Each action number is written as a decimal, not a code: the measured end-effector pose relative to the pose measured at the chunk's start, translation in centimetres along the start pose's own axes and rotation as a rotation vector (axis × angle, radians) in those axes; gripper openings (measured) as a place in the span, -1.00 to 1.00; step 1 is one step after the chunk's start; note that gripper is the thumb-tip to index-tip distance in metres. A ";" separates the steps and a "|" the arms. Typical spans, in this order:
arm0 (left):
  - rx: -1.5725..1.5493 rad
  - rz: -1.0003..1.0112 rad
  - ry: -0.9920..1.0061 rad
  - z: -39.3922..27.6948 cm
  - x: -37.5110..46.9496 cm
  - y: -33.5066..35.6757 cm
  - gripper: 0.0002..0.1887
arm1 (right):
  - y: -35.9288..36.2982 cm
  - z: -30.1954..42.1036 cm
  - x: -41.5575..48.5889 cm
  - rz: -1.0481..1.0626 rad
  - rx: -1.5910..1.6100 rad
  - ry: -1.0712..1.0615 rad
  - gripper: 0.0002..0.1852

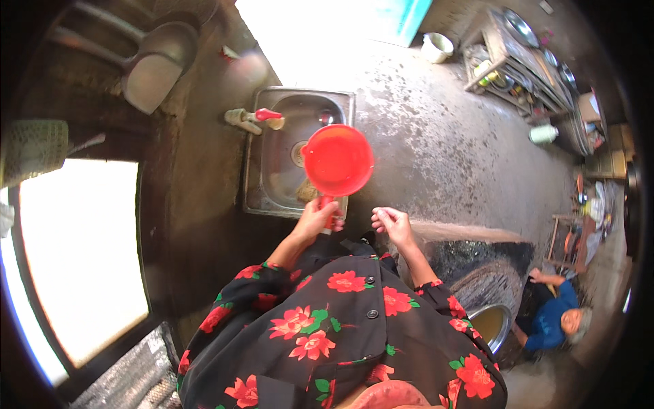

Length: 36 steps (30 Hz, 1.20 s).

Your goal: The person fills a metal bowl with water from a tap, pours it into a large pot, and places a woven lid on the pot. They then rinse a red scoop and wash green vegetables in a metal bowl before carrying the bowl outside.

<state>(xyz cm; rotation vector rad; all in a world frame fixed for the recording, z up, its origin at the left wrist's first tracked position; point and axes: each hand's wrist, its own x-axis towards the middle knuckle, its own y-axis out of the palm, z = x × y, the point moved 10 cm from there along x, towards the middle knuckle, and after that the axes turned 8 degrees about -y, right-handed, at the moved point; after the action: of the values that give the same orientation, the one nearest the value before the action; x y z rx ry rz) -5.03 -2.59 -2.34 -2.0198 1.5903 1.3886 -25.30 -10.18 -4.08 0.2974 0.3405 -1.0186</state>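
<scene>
My left hand [316, 221] grips the handle of a red plastic dipper [339, 159]. Its round bowl is held over the right side of a stainless steel sink [254, 179], hiding part of the basin. My right hand [392, 225] is off to the right of the handle, fingers curled, with nothing visible in it. A tap with a red lever [266, 114] reaches over the sink from the left. The drain strainer [298, 153] shows beside the dipper, and a brownish thing [307, 191], perhaps a scrubber, lies low in the basin.
Pans [161, 71] hang on the left wall. To the right is a sooty stove [475, 266] with a metal pot of liquid [488, 327]. Another person [554, 317] is beyond it. A wooden shelf [503, 51] with basins and a white bucket [437, 48] stand farther off.
</scene>
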 end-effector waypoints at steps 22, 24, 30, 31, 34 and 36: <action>-0.200 -0.041 0.025 -3.5 1.4 -11.7 -0.78 | 29.2 24.5 20.5 0.750 -1.149 -1.006 -0.65; -0.196 -0.042 0.004 -3.7 1.1 -11.4 -0.77 | 29.1 24.2 20.2 0.781 -1.160 -1.012 -0.66; -0.156 -0.025 0.009 -4.4 1.0 -11.2 -0.77 | 29.8 24.7 19.6 0.797 -1.277 -1.135 -0.71; -0.156 -0.022 0.008 -4.6 0.7 -11.1 -0.77 | 29.9 24.8 19.4 0.796 -1.278 -1.156 -0.71; -0.177 -0.021 -0.006 -4.9 0.7 -11.2 -0.77 | 29.9 24.7 20.1 0.798 -1.264 -1.148 -0.69; -0.187 -0.021 0.006 -5.0 0.8 -11.1 -0.79 | 30.2 24.4 20.1 0.779 -1.218 -1.219 -0.66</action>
<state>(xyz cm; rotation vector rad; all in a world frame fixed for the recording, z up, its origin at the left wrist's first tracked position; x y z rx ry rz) 7.00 -2.06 -4.34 -2.1380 1.4866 1.5780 13.89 -20.53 12.31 -1.1926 -0.3060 0.0239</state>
